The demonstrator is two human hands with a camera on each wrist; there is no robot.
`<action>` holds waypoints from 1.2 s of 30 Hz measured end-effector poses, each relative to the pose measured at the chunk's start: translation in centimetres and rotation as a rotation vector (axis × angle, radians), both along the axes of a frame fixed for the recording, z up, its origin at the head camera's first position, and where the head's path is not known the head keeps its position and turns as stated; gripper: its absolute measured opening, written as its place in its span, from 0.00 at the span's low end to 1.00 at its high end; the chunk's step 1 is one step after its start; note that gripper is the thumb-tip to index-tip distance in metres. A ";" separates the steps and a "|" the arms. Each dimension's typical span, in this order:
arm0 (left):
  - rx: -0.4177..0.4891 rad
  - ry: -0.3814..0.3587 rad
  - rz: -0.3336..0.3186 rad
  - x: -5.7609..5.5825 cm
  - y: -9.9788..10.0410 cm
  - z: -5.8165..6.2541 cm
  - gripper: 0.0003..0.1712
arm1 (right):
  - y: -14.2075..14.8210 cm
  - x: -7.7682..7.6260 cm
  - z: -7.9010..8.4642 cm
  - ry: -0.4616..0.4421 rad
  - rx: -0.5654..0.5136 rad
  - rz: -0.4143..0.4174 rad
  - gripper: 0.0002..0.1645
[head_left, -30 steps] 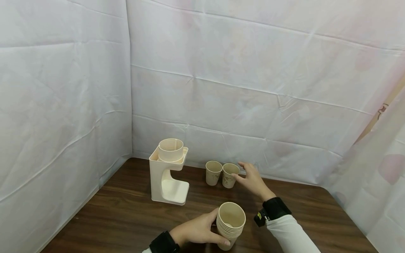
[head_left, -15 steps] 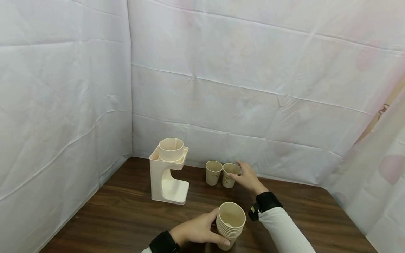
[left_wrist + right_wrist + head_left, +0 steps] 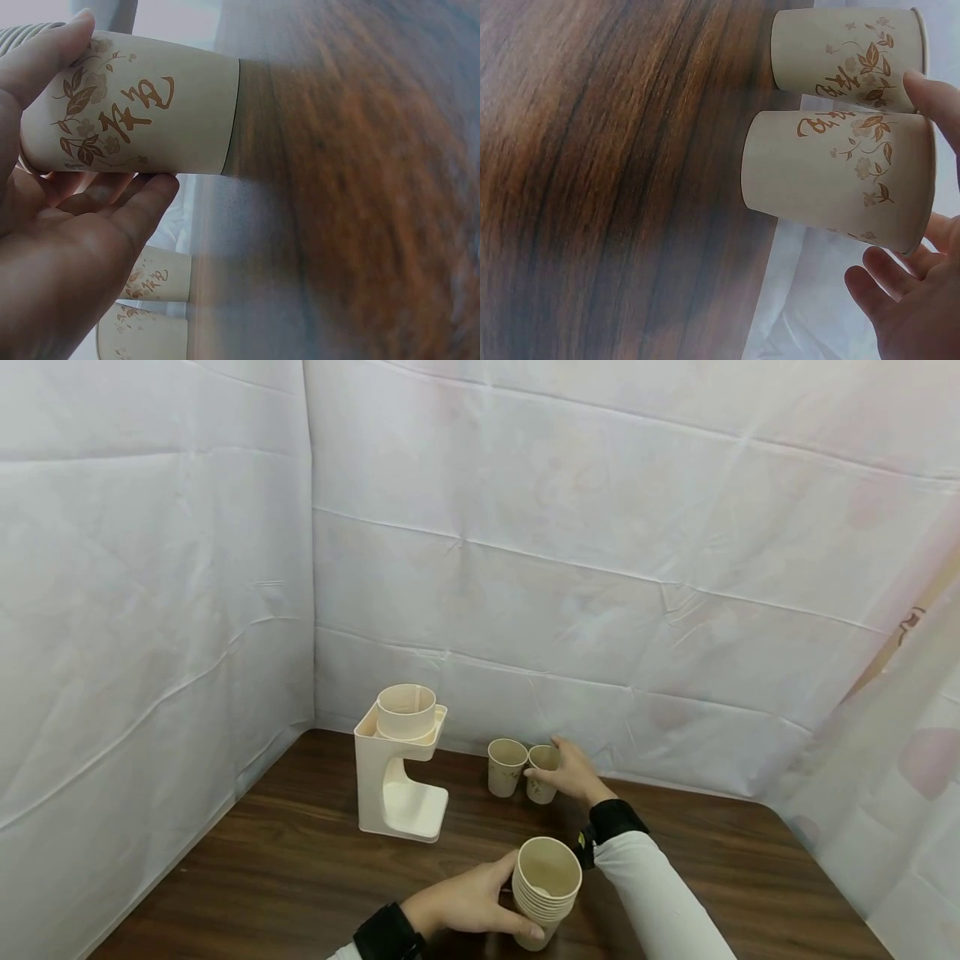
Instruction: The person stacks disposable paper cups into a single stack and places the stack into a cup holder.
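Observation:
Near the front of the table, my left hand (image 3: pixel 476 896) grips a stack of nested paper cups (image 3: pixel 549 872), its thumb and fingers on opposite sides. In the left wrist view, the lowest cup (image 3: pixel 161 112) shows brown leaves and lettering. Farther back, my right hand (image 3: pixel 573 772) reaches around the right one of two upright paper cups (image 3: pixel 540 791). The right wrist view has its thumb (image 3: pixel 935 101) by that cup's rim, beside the other cup (image 3: pixel 840 49). Its other fingers lie at the far side of the rim, partly hidden behind the cup (image 3: pixel 832 176).
A cream C-shaped stand (image 3: pixel 371 785) with a round cylinder (image 3: pixel 405 714) in its top stands to the left of the two cups. White cloth (image 3: pixel 480 593) hangs behind and beside the dark wooden table (image 3: pixel 300 860).
My right hand has moved left, its thumb crossing in front of the right cup. The two cups, my left hand and its stack have stayed in place.

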State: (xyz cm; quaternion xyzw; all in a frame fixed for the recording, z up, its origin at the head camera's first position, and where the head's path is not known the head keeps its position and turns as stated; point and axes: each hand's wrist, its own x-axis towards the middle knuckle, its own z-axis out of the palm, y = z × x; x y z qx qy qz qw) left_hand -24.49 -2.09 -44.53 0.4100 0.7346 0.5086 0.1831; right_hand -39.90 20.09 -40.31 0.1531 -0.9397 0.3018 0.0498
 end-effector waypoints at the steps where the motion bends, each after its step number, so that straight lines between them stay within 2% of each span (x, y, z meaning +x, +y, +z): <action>1: 0.000 0.001 0.002 0.0 0.0 0.0 0.44 | 0.0 0.0 0.0 0.001 -0.002 0.003 0.56; 5: -0.009 0.020 0.016 0.0 0.0 0.2 0.45 | -0.2 0.0 0.1 -0.007 -0.019 -0.003 0.55; 12: 0.015 -0.005 -0.013 -0.2 -0.1 0.1 0.44 | -0.1 -0.2 -0.1 -0.022 -0.046 -0.013 0.55; 20: 0.015 0.005 -0.014 -0.2 0.0 0.0 0.43 | 0.2 -0.1 -0.4 -0.037 -0.061 -0.018 0.55; 36: 0.018 -0.020 -0.023 0.0 0.0 0.1 0.44 | 0.7 1.0 -0.2 -0.022 -0.063 -0.049 0.50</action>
